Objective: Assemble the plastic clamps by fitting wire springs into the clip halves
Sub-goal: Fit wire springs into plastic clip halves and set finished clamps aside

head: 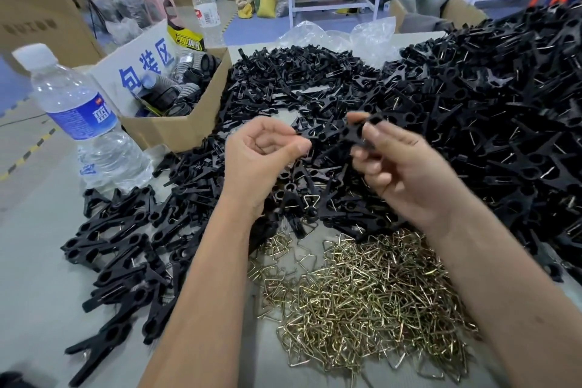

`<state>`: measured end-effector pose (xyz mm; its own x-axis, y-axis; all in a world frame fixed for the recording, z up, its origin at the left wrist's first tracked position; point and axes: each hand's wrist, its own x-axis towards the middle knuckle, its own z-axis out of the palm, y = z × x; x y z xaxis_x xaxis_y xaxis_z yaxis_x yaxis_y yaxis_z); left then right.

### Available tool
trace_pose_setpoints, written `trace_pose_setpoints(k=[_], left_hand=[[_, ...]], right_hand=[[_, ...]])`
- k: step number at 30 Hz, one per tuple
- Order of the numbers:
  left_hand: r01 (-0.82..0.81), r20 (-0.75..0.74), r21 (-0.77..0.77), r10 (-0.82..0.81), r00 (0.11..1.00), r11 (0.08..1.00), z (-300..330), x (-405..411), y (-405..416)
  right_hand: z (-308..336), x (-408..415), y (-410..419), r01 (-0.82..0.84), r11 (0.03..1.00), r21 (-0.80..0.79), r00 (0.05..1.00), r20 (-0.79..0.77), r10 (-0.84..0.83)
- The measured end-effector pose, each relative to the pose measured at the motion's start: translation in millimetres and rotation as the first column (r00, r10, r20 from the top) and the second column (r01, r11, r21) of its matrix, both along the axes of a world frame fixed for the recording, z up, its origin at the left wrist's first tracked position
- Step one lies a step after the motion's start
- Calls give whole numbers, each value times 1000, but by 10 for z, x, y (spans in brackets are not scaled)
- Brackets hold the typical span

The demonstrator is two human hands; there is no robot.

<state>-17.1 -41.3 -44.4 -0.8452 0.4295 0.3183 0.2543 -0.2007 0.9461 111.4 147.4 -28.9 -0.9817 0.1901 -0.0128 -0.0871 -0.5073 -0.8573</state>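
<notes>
**Q:** Which step is shown?

**A:** The fitting step, by the look of it. The clip [349, 132] is held at mid-frame, above the heaps. The right hand [400, 167] grasps it, with thumb on top and fingers curled beneath. The left hand [263, 153] has its fingers curled, and thumb and forefinger pinch the clip's left end, as far as can be seen. No spring shows in the clip, and whether one lies hidden in the left palm cannot be told.

**Q:** What does the next move call for?

**A:** Probably a single wire from the springs [362, 293], lower centre, between the forearms. Its ends would then be seated in the clip while the right hand keeps the parts aligned.

**Q:** What surrounds the work, and what hinders it?

**A:** Loose halves [283, 79] lie heaped above the hands, and clamps [504, 104] rise in a heap at the right. A bottle [75, 110] stands at the left beside a box [176, 126]. Bare tabletop [41, 261] shows at lower left. The springs are tangled, so lifting one may drag others along. The black heaps crowd the hands closely.
</notes>
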Motion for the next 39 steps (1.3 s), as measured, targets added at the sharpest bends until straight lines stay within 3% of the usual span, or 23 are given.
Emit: trace_pose_setpoints(k=[2, 5, 8, 10, 14, 17, 22, 25, 29, 35, 37, 39], left_hand=[[-206, 60, -23, 207, 976, 978, 68, -141, -85], [-388, 87, -190, 409, 908, 902, 233, -420, -229], [-365, 56, -422, 425, 903, 830, 371, -654, -314], [-327, -45, -606, 379, 924, 725, 421, -777, -305], [-319, -222, -826, 253, 942, 464, 473, -953, -232], [-319, -281, -887, 158, 947, 334, 491, -1040, -162], [-187, -188, -971, 10, 982, 149, 438, -1116, -55], [-217, -217, -965, 16, 976, 150, 369, -1202, -56], [-320, -316, -918, 56, 947, 232, 281, -1266, -33], [-385, -368, -876, 114, 923, 290, 181, -1317, 28], [-410, -387, -863, 133, 912, 294, 173, -1330, 22], [-443, -400, -827, 190, 897, 348, 188, -1332, 4]], right_hand=[[198, -116, 153, 213, 940, 268, 976, -23, -215], [456, -320, 396, 460, 595, 660, 837, -99, -538], [588, -535, 521, 401, 127, 907, 732, -234, -640], [652, -714, 418, 330, -54, 942, 745, -295, -598], [650, -1202, -37, 214, -124, 969, 871, -247, -424], [542, -1599, -312, 3, -176, 984, 971, -45, -233], [301, -2140, -511, -309, -338, 889, 950, 302, -75], [193, -2318, -495, -327, -326, 887, 942, 332, -41], [94, -2384, -452, -341, -312, 887, 931, 365, 21], [231, -2346, -441, -490, -316, 812, 815, 555, 163], [223, -2318, -424, -449, -297, 843, 842, 511, 176], [189, -2281, -366, -354, -212, 911, 909, 388, 150]])
